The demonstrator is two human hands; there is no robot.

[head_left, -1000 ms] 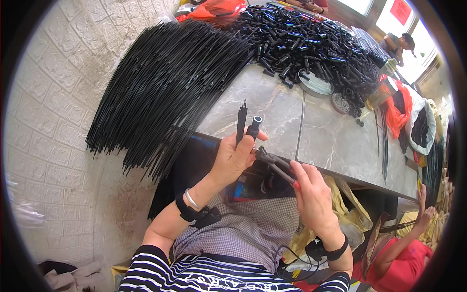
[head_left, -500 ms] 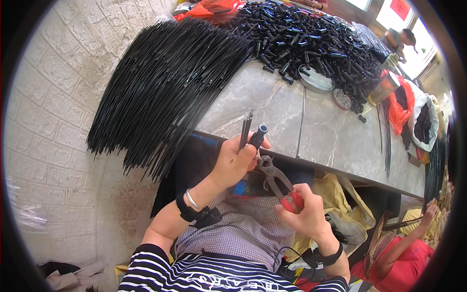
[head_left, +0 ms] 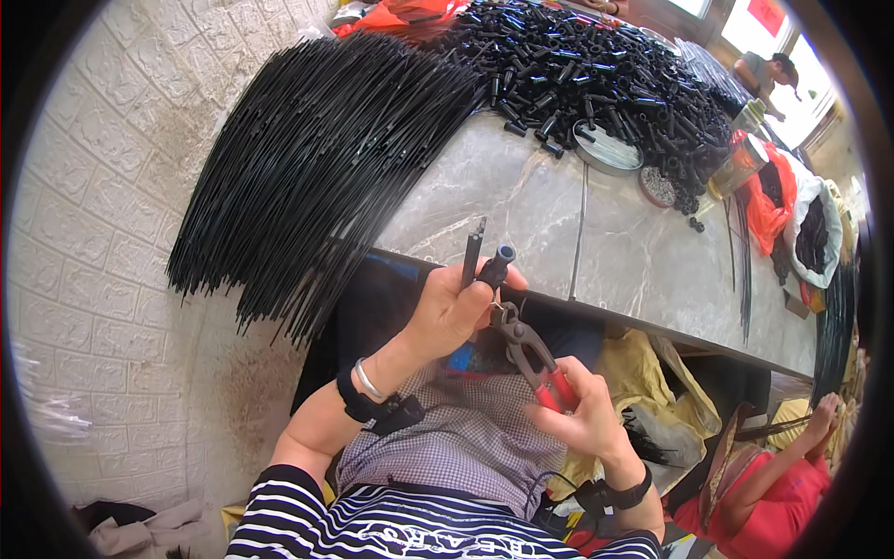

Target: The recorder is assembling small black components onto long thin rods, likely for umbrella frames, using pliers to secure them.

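My left hand (head_left: 449, 312) is closed around a black tubular fitting (head_left: 497, 266), its pale-rimmed open end tilted upward. Several thin black rods (head_left: 473, 252) stand up from the same grip. In my right hand (head_left: 587, 415) are end-cutting pincers (head_left: 523, 343) with dark metal jaws and red handles. The jaws touch or lie very near the lower end of the fitting, just under my left fingers. What sits between the jaws is too small to make out.
On the grey marbled table (head_left: 494, 186) lie a big heap of black rods (head_left: 317, 158), a pile of black fittings (head_left: 587, 65), a round tin (head_left: 607, 149), a small dish (head_left: 657, 186) and a jar (head_left: 738, 168). One co-worker in red (head_left: 773, 503) sits at right; another (head_left: 765, 74) is at the far right.
My right hand and the pincer handles have dropped slightly, while the jaws remain beside my left hand. The co-worker in red has shifted, with both hands now showing close together.
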